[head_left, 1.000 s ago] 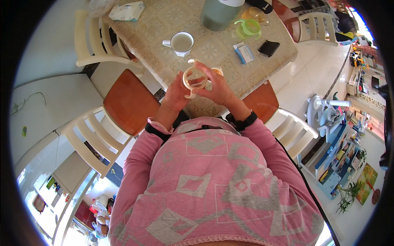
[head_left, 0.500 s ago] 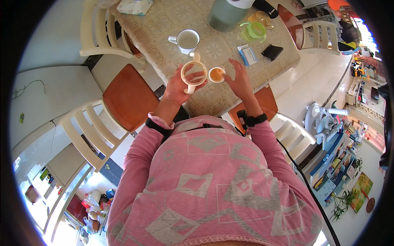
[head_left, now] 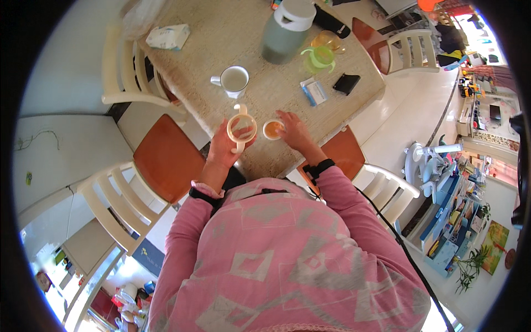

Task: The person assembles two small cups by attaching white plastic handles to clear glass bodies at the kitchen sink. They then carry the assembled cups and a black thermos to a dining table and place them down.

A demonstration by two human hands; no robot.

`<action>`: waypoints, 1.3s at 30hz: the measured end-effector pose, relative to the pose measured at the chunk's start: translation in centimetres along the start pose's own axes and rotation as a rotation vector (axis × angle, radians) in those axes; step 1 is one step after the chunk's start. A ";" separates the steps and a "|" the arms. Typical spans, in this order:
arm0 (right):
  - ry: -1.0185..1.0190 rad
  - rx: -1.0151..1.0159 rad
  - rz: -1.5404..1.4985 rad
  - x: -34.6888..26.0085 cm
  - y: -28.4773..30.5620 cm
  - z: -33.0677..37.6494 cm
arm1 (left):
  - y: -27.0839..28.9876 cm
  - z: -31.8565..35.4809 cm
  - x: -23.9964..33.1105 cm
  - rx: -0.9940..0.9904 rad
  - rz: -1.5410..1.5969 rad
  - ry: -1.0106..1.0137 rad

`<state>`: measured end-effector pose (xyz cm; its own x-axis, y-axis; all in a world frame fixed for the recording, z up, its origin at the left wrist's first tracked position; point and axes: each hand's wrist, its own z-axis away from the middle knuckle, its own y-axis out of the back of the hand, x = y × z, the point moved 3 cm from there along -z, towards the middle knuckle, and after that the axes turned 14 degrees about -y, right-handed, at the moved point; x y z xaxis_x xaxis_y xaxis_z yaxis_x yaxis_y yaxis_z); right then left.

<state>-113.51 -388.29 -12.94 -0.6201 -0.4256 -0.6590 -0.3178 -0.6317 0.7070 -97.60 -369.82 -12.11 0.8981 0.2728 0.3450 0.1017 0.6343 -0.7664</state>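
Note:
My left hand (head_left: pixel 222 145) is closed around a cream two-handled cup (head_left: pixel 241 141). Through the cup's wide round opening, fingers show behind its clear body. To its right is a small round piece with a white rim and orange inside (head_left: pixel 272 130), perhaps a lid or shallow cup. My right hand (head_left: pixel 296 131) reaches to its right edge, with thumb and forefinger apart at the rim; I see no firm grip. Just beyond the cup stands a white mug (head_left: pixel 234 79), its handle pointing left.
On the patterned tablecloth (head_left: pixel 193 83) stand a lidded pitcher (head_left: pixel 285 36), a green handled cup (head_left: pixel 321 57) and an amber glass (head_left: pixel 330 40). A small blue-white packet (head_left: pixel 313 92), a black flat object (head_left: pixel 347 83) and a tissue pack (head_left: pixel 168 36) lie there too. Chairs (head_left: pixel 168 157) flank the table.
The whole view has shifted, so the table things sit lower and further left. My right thumb and forefinger have drawn closer to the white-rimmed piece. My left hand keeps the cup.

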 end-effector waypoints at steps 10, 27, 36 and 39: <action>-0.483 -0.130 0.285 -5.6 1.2 -1.1 | 0.1 0.6 -0.5 -0.030 0.011 0.039; -0.598 -0.327 -1.104 -2.3 2.3 -1.0 | 0.5 0.6 -1.0 -0.082 0.068 -0.005; 0.405 0.142 -0.355 -12.9 6.3 3.7 | -2.1 0.5 -1.4 -0.024 -0.014 -0.098; 0.434 0.121 -0.324 -14.1 5.6 4.2 | -1.7 -0.2 -1.4 0.069 -0.023 -0.053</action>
<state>-109.53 -383.06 1.40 -0.1322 -0.4659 -0.8749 -0.5396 -0.7066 0.4578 -98.94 -371.40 -11.43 0.8719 0.2940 0.3916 0.0910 0.6885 -0.7195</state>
